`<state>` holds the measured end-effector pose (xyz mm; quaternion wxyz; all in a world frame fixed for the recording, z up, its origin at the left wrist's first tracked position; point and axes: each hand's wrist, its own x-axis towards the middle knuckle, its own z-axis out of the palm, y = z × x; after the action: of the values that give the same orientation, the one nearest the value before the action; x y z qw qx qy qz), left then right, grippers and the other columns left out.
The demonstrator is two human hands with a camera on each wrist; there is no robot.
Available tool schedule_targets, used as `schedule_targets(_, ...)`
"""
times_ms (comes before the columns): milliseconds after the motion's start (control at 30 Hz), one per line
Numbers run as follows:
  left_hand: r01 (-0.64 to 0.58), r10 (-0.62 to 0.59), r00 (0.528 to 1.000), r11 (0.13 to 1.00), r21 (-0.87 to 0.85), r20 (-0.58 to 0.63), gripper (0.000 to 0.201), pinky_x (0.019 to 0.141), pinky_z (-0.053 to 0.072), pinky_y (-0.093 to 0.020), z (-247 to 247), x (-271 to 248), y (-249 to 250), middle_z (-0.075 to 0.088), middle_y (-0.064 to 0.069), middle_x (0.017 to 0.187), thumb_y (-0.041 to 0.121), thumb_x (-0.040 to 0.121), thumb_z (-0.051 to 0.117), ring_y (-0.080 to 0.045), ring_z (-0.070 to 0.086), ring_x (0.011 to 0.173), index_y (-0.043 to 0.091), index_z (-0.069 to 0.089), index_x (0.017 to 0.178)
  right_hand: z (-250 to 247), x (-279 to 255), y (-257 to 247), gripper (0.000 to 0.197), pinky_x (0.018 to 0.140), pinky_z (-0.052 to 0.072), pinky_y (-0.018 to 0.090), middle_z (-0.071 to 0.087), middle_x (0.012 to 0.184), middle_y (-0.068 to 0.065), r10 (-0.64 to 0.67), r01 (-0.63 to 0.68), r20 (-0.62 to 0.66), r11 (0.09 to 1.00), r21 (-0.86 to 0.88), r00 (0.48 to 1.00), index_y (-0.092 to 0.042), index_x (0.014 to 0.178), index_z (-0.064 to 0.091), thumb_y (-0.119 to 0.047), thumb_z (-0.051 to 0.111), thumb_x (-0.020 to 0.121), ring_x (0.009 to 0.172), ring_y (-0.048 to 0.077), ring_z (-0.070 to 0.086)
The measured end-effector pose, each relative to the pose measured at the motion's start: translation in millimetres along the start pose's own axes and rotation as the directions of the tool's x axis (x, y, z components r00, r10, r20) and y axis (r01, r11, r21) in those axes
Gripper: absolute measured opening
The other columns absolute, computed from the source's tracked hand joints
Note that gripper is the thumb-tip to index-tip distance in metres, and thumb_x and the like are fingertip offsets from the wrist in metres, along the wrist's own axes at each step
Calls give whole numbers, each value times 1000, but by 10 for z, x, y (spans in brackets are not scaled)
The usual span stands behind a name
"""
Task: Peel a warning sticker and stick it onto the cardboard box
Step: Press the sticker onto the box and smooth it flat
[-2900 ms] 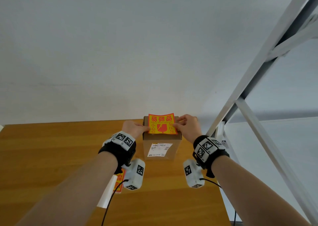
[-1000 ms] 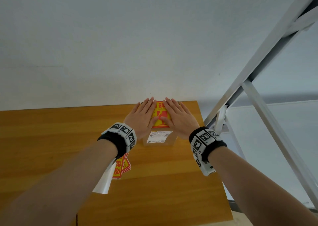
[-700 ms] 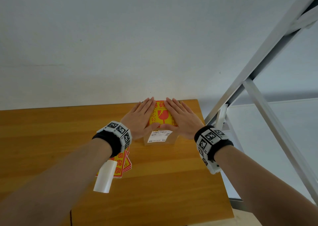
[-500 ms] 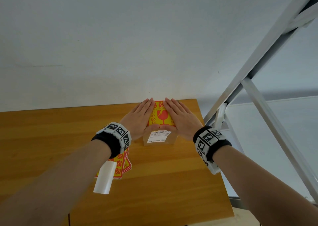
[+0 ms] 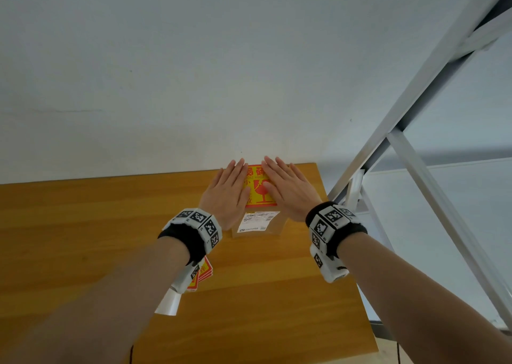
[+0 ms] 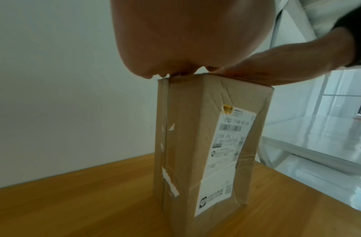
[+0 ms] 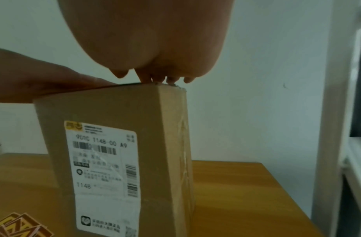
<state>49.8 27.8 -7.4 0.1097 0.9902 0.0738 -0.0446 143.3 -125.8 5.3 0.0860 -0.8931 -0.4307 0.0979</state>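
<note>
a: what's around on the light wooden table (image 5: 110, 225)?
b: a small stack of red-and-yellow spare stickers (image 5: 203, 273) near the left wrist, with a white strip of backing paper (image 5: 167, 304) beside it. a white metal frame (image 5: 415, 108) slants up on the right, past the table edge.
a: and the tall brown cardboard box (image 6: 206, 144)?
b: upright near the table's far edge, white shipping label (image 7: 103, 176) facing the person. the yellow-and-red warning sticker (image 5: 259, 189) lies flat on its top, partly hidden by both hands.
a: the hands?
b: left hand (image 5: 228, 194) and right hand (image 5: 288, 191) are both spread flat, fingers straight, palms pressing the sticker's sides. neither grips anything.
</note>
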Motion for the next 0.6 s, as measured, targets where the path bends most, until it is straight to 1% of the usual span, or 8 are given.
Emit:
schedule_targets(100, 26, -26, 1000, 999, 29, 6, 61, 122, 1, -35, 33, 3, 38, -6, 0, 161, 42, 98, 7, -14, -8, 148, 15, -5, 151, 46, 46, -55, 56, 122, 2, 36, 6, 160, -3, -13, 14, 11, 1000, -23, 1000, -19, 150, 7, -43, 13, 99, 148, 12, 1)
schedule_targets(200, 24, -24, 1000, 997, 74, -1, 61, 122, 4, -36, 34, -3, 50, -1, -1, 162, 42, 98, 8, -15, -4, 149, 14, -2, 151, 92, 34, -38, 56, 121, 1, 34, 9, 160, -3, -17, 17, -16, 999, -48, 1000, -19, 150, 9, -43, 15, 99, 148, 12, 3)
schedule_targets(267, 16, -17, 1000, 997, 71, 4, 62, 122, 3, -35, 33, -4, 56, -2, -1, 162, 44, 98, 8, -15, -4, 149, 14, -2, 151, 94, 33, -25, 58, 121, -1, 33, 8, 160, -4, -17, 17, -11, 1000, -26, 1000, -19, 150, 8, -46, 15, 99, 148, 12, 1)
schedule_targets(333, 9, -10, 999, 1000, 6, 44, 66, 121, -1, -33, 9, -5, 43, -7, 0, 161, 50, 97, 9, -13, -8, 148, 15, -6, 151, 86, 27, 0, 64, 121, -1, 34, 6, 160, -5, -24, 24, 6, 999, 35, 1000, -20, 150, 7, -53, 14, 95, 147, 10, -1)
schedule_targets(400, -11, 16, 994, 999, -50, 107, 74, 119, -4, -30, -48, -1, -4, -14, 2, 160, 58, 93, 12, -11, -13, 147, 16, -10, 150, 74, -12, 53, 77, 121, 0, 35, 2, 160, -6, -46, 46, 3, 998, 37, 999, -21, 150, 5, -64, 11, 87, 147, 9, -5)
schedule_targets(500, -63, 66, 983, 998, -20, 172, 87, 118, -4, -29, -131, -17, -106, -18, 2, 159, 68, 83, 10, -10, -16, 146, 17, -15, 149, 86, -89, 129, 87, 121, -2, 34, -1, 160, -6, -76, 76, 5, 997, -18, 997, -21, 150, 1, -72, 13, 81, 147, 11, -7)
schedule_targets(567, -83, 83, 981, 997, -4, 176, 97, 115, -5, -27, -125, -41, -124, -19, 3, 159, 74, 73, 6, -9, -17, 146, 18, -17, 148, 109, -118, 139, 92, 120, -3, 33, -2, 160, -5, -77, 78, 12, 996, -33, 997, -21, 150, -1, -75, 18, 77, 147, 12, -6)
schedule_targets(600, -85, 85, 982, 996, -4, 168, 99, 113, -5, -26, -105, -51, -116, -19, 4, 159, 75, 72, 7, -9, -17, 146, 18, -16, 149, 124, -121, 135, 95, 120, -2, 33, -2, 160, -5, -75, 75, 10, 996, -39, 997, -21, 150, 0, -76, 19, 76, 147, 13, -5)
